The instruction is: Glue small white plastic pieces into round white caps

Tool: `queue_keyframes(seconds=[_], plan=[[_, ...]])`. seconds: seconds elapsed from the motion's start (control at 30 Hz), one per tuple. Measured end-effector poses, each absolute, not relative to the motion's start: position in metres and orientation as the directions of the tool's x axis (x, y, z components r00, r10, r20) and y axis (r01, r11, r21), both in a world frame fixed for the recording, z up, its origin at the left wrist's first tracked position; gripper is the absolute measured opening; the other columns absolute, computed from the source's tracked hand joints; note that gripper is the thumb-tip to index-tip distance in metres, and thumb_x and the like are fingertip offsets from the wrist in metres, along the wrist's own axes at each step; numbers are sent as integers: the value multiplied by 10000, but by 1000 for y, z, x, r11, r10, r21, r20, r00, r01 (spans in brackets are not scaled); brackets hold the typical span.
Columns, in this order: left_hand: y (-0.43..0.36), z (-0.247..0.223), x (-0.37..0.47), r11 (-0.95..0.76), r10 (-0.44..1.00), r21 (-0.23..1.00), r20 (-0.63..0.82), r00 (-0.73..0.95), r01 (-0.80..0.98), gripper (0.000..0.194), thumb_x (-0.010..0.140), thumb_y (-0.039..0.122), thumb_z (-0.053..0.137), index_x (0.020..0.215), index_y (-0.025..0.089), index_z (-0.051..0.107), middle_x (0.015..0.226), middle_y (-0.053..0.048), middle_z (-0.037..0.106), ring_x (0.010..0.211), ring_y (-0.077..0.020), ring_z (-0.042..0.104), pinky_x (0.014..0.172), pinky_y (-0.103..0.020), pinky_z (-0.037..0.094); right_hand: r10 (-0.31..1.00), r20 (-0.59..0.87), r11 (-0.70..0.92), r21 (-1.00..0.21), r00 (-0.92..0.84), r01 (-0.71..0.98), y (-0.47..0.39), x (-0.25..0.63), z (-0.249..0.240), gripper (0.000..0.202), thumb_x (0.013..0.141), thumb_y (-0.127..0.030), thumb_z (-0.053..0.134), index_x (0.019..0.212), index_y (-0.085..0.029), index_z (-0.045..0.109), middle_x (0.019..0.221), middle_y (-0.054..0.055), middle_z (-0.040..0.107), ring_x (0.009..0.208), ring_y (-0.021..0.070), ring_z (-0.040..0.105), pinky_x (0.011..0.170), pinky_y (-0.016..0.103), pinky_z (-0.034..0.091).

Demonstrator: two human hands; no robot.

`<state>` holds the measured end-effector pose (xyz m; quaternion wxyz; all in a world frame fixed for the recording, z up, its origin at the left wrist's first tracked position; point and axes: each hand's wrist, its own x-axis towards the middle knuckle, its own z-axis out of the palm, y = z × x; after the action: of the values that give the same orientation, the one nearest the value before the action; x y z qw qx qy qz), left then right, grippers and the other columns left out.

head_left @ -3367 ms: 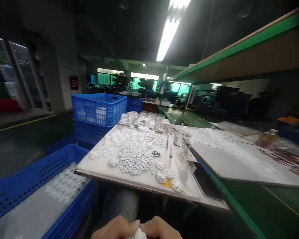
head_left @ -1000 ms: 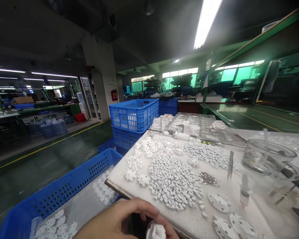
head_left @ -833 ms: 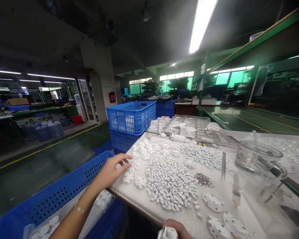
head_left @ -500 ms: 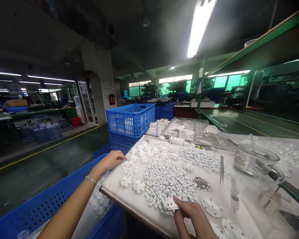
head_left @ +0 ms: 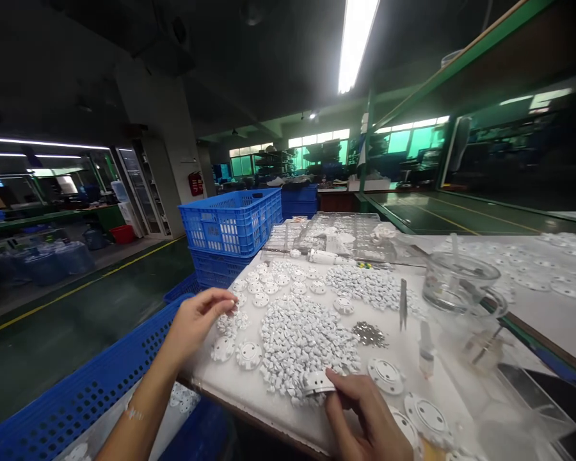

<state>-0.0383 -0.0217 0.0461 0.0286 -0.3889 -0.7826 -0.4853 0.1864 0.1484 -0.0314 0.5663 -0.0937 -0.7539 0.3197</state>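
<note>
My right hand (head_left: 365, 410) pinches a round white plastic disc with small holes (head_left: 318, 382) by its right edge, tilted up over the near side of a big pile of small white plastic pieces (head_left: 307, 339). My left hand (head_left: 199, 320) is over the table's left edge with thumb and forefinger closed on a small white piece (head_left: 233, 305); its exact shape is too small to make out. Below those fingers lies a cluster of little white parts (head_left: 230, 324). Two notched white discs, one of them here (head_left: 248, 354), rest close by.
Tweezers (head_left: 403, 304), a syringe (head_left: 425, 349) and a glass jug (head_left: 461, 282) stand or lie at right. Small metal discs (head_left: 369, 333) sit beside the pile. More white discs (head_left: 386, 375) lie near my right hand. Blue crates (head_left: 228, 224) flank the table's left side.
My left hand has lifted from the small white parts at the table's left and come back toward me, a small white piece in its fingertips. My right hand keeps the disc. The view has turned right.
</note>
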Motion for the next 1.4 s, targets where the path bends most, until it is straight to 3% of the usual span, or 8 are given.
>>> queue_keyframes(seconds=[0.1,0.17,0.37,0.47,0.7,1.07,1.23,1.4], plan=[[-9,38,26,-88,673,924,330,-661,372,215,856,404,700,875,196,752,900,-61,724,720,-188,661,710,-305,539,452,817,804,-547,-359,-232,150,189,-30,159,918,-131,571,1029,-221,642,827,21,626,715,125,629,673,211,516],[3,29,60,-230,725,958,288,-626,174,215,832,411,737,850,198,764,823,-52,705,681,-172,643,677,-290,530,425,826,820,-524,-369,-228,150,193,-28,173,913,-112,575,1037,-219,633,818,16,625,713,123,630,663,209,520],[28,6,92,-294,665,948,111,-739,-123,377,680,529,836,763,174,739,627,-14,615,590,-126,522,574,-232,424,353,870,864,-444,-343,-236,145,206,-22,221,904,-63,555,1063,-200,623,816,8,627,735,108,640,663,194,537],[31,7,94,-276,678,941,49,-733,-193,390,590,497,899,730,171,736,642,-14,630,614,-127,532,597,-227,424,271,882,893,-380,-385,-241,146,212,-23,275,902,-30,540,1119,-184,608,905,36,649,833,115,657,745,204,551],[39,12,97,-231,713,972,202,-671,47,279,646,415,877,690,184,728,733,-24,627,715,-168,565,653,-256,452,283,882,894,-385,-377,-230,149,214,-30,287,902,-23,542,1130,-188,596,887,28,637,803,110,648,713,202,551],[38,12,94,28,729,930,233,-644,368,202,777,350,769,671,212,667,734,-17,622,733,-197,556,650,-287,405,286,858,908,-386,-427,-167,149,216,-35,290,917,-46,543,1169,-176,602,845,18,614,746,94,631,676,171,520],[42,13,100,-17,734,964,192,-651,265,155,800,322,759,783,192,675,753,-6,610,727,-176,553,668,-273,423,298,871,907,-385,-391,-167,149,217,-35,241,915,-55,556,1124,-161,614,804,12,597,689,93,609,626,183,505],[41,5,108,-117,732,869,403,-549,482,91,919,291,642,884,207,651,938,-26,623,888,-168,589,790,-265,450,372,858,890,-439,-354,-127,148,217,-32,211,903,-67,588,1079,-172,640,712,-22,530,581,71,541,538,180,454]])
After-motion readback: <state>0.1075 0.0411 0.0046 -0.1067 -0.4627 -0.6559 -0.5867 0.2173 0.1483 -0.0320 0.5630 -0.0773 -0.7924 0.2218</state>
